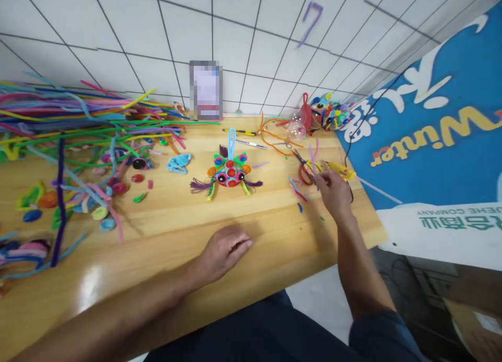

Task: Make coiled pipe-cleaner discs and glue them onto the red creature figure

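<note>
My left hand (pixel 227 252) rests on the table with its fingers curled together and nothing visible in them. My right hand (pixel 336 192) is at the table's right side, its fingertips pinched on a short purple pipe cleaner (pixel 312 157). Just left of that hand lie red-handled scissors (pixel 305 172), partly behind the purple piece. A colourful pipe-cleaner ornament (pixel 230 173) lies mid-table, beyond my left hand. It has a light blue loop (pixel 231 142), red and orange buttons, black-and-white eyes and purple tassels. Small pipe-cleaner scraps (pixel 298 190) lie close to the scissors.
Many pipe cleaners (pixel 78 108) are heaped at the back left, with loose buttons (pixel 48 200) in front. A yellow utility knife (pixel 239 132) and a pen (pixel 251 144) lie near the tiled wall. A blurred phone-like rectangle (pixel 206 90) leans there. A blue banner (pixel 439 116) borders the right.
</note>
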Motion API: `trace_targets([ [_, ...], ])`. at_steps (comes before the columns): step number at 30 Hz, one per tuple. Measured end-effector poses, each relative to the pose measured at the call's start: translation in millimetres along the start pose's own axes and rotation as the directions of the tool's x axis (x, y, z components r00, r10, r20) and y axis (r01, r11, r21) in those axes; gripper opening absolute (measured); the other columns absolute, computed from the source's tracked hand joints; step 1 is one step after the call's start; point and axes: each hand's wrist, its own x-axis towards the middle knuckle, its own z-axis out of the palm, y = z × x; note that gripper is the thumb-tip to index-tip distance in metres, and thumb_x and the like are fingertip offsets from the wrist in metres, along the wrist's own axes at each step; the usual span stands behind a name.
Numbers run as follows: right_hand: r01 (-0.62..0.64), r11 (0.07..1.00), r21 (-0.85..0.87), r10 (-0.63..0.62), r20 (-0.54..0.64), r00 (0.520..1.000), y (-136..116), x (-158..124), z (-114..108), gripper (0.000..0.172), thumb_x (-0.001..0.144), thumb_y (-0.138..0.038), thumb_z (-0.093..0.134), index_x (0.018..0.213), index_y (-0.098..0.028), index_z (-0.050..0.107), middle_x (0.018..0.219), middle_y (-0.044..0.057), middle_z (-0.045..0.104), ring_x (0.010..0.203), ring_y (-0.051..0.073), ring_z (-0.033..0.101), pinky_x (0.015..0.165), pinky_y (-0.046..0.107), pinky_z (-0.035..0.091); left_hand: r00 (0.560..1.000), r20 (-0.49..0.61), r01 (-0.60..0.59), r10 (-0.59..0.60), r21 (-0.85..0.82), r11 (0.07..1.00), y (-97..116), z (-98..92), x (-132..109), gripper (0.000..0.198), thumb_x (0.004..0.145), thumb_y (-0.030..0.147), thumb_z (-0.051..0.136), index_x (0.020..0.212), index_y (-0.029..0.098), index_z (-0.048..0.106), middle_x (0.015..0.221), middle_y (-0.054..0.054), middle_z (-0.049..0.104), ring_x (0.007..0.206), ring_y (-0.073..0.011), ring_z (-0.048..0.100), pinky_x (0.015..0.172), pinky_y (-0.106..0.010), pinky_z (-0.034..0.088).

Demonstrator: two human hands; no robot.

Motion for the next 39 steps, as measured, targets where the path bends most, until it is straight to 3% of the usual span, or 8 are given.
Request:
trace_targets([
  [4,-0.047,0.996,0.081,0.038,0.102,0.994,-1.7,-5.3,-5.4,0.039,0.092,-0.06,0.062,0.087,-0.021,0.066,0.075,0.004,0.069,0.066,0.019,0.061,0.067,0.034,0.049,0.999,-0.009,-0.048,0.048,0.023,0.999,-2.0,0.8,-1.6,0.025,0.106,0.022,0.053,0.084,0.017,0.063,0.071,-0.001,0.063,0.068,-0.0128,0.058,0.067,-0.024,0.042],
  [10,0.058,0.985,-0.165,-0.026,0.192,0.981,8.6,-25.0,24.0,0.029,0.084,-0.041,0.074,0.106,-0.022,0.072,0.096,0.008,0.077,0.081,0.024,0.067,0.069,0.034,0.048,0.998,0.01,-0.063,0.063,0.058,0.996,-5.5,1.6,-2.9,0.02,0.104,0.021,0.055,0.087,0.018,0.065,0.077,-0.002,0.068,0.07,-0.0128,0.062,0.068,-0.024,0.044],
  [19,0.211,0.953,-0.219,-0.184,0.139,0.973,-0.6,26.4,23.9,0.021,0.095,-0.028,0.058,0.102,-0.019,0.075,0.112,0.015,0.076,0.11,0.03,0.066,0.094,0.041,0.049,0.997,0.054,-0.063,0.058,0.09,0.994,-9.3,-0.7,-2.0,0.022,0.103,0.022,0.053,0.086,0.018,0.066,0.077,-0.001,0.07,0.069,-0.0126,0.064,0.067,-0.023,0.047],
  [23,0.122,0.958,-0.259,-0.085,0.15,0.985,8.8,-28.3,-5.4,0.024,0.093,-0.042,0.066,0.104,-0.022,0.072,0.102,0.011,0.077,0.096,0.028,0.068,0.081,0.037,0.049,0.996,0.061,-0.068,0.063,0.085,0.994,-10.5,-0.8,-1.5,0.022,0.103,0.023,0.053,0.086,0.018,0.067,0.077,-0.002,0.07,0.069,-0.0125,0.064,0.067,-0.023,0.047],
  [27,0.037,0.951,-0.307,0.055,0.285,0.957,12.8,-80.5,2.1,0.018,0.094,-0.042,0.065,0.095,-0.023,0.067,0.09,0.005,0.076,0.079,0.023,0.068,0.068,0.032,0.044,0.996,0.075,-0.051,0.045,0.089,0.995,-11.1,-0.4,-1.2,0.022,0.102,0.023,0.053,0.086,0.018,0.067,0.077,-0.002,0.07,0.069,-0.0131,0.064,0.067,-0.024,0.047],
  [32,0.089,0.95,-0.298,-0.022,0.222,0.975,5.5,-27.5,25.7,0.02,0.099,-0.025,0.048,0.095,-0.021,0.067,0.105,0.014,0.076,0.097,0.028,0.069,0.083,0.038,0.049,0.996,0.073,-0.065,0.059,0.08,0.995,-11.9,-0.9,-0.8,0.022,0.102,0.023,0.052,0.086,0.018,0.066,0.077,-0.002,0.07,0.07,-0.0132,0.063,0.067,-0.023,0.046],
  [35,0.099,0.95,-0.297,-0.056,0.151,0.987,16.7,-1.3,3.8,0.02,0.095,-0.025,0.054,0.109,-0.019,0.067,0.119,0.016,0.073,0.104,0.029,0.068,0.09,0.04,0.049,0.995,0.064,-0.076,0.072,0.07,0.995,-12.2,-1.0,-0.1,0.021,0.102,0.022,0.053,0.087,0.018,0.067,0.077,-0.002,0.07,0.069,-0.0129,0.063,0.066,-0.023,0.046],
  [39,-0.042,0.922,-0.385,0.143,0.238,0.961,44.6,-45.6,-38.7,0.024,0.085,-0.041,0.072,0.1,-0.023,0.068,0.082,0.005,0.074,0.073,0.025,0.067,0.066,0.032,0.044,0.995,0.062,-0.081,0.076,0.08,0.993,-12.3,-1.0,-0.1,0.022,0.102,0.022,0.053,0.087,0.017,0.067,0.077,-0.002,0.07,0.07,-0.0134,0.064,0.067,-0.024,0.046],
])
